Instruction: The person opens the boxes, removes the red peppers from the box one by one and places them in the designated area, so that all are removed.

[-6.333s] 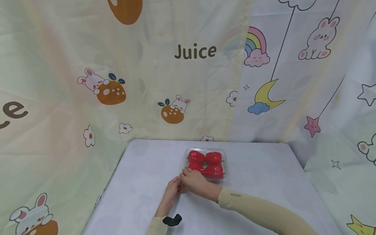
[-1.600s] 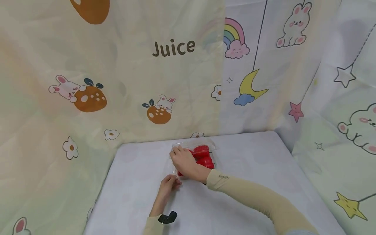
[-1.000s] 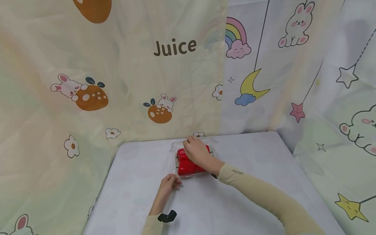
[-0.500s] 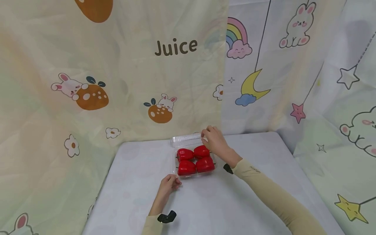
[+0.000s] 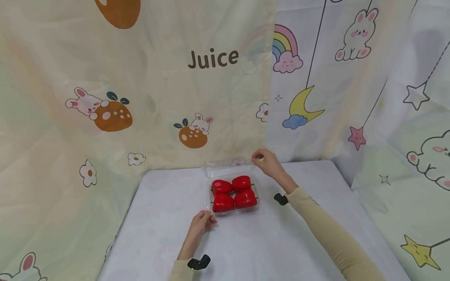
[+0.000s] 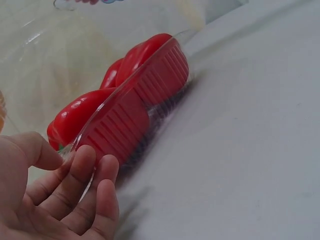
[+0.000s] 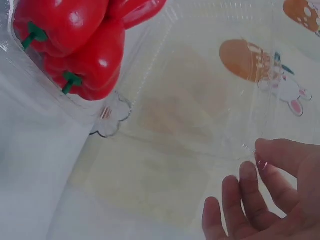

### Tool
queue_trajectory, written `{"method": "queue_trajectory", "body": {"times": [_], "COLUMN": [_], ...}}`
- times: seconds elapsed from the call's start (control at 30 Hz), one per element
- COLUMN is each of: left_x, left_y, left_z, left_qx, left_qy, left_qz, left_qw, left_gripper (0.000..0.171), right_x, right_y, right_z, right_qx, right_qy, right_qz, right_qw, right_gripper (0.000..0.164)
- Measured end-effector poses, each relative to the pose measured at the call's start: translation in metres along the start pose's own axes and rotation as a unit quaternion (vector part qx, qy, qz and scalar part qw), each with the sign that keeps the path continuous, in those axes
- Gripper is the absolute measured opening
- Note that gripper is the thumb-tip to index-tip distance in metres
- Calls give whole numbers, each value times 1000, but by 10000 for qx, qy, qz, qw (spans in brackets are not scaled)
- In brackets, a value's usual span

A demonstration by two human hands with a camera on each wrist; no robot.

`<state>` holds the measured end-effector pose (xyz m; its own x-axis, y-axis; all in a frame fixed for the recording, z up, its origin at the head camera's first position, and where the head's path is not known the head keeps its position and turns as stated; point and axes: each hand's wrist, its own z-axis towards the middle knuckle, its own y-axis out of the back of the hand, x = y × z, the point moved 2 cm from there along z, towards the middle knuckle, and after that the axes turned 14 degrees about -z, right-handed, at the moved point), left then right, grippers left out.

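A clear plastic clamshell box (image 5: pixel 233 212) stands on the table with several red bell peppers (image 5: pixel 245 198) inside, their green stems showing in the right wrist view. The hinged clear lid (image 5: pixel 228 168) is swung up and back along the far side. With thumb and forefinger, my left hand (image 5: pixel 202 222) pinches the box's near left corner; in the left wrist view the other fingers curl below the rim. My right hand (image 5: pixel 268 162) pinches a corner of the lid, thumb against forefinger, while the remaining fingers (image 7: pixel 232 197) are loosely bent.
The white-covered table (image 5: pixel 299 234) extends around the box. Just behind its far edge hangs a printed cloth (image 5: pixel 158 78), with more cloth at both sides. A black wrist camera (image 5: pixel 199 262) sits at the left cuff, another (image 5: pixel 281 199) by the right.
Earlier, both hands were together at the box's near left corner. Since then my right hand has moved away and right, and the lid has swung back off the peppers. The left hand stays at its corner.
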<state>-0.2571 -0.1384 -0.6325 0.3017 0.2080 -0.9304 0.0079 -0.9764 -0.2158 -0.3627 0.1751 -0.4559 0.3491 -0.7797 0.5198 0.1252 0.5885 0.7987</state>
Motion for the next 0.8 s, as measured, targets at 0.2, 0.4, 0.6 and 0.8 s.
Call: {"method": "queue_trajectory", "body": {"times": [0.2, 0.4, 0.6, 0.8], "left_x": [-4, 1, 11, 4], "left_y": [4, 15, 25, 29], "left_z": [0, -11, -25, -29], "left_qx": [57, 172, 247, 259], "left_qy": [-201, -138, 36, 40], "left_qz": [72, 279, 357, 344], "left_qw": [9998, 9994, 9991, 9991], "left_gripper": [24, 24, 25, 25], "right_x": [-14, -25, -40, -48], "right_y": [4, -7, -25, -33], "right_z": [14, 29, 33, 34], "right_qx": [-200, -103, -138, 70], "right_qy": [-221, -508, -989, -1468], "right_qz": [444, 885, 1347, 1659], "right_qw": [9986, 9947, 9858, 9751], "right_gripper": [17, 26, 33, 34]}}
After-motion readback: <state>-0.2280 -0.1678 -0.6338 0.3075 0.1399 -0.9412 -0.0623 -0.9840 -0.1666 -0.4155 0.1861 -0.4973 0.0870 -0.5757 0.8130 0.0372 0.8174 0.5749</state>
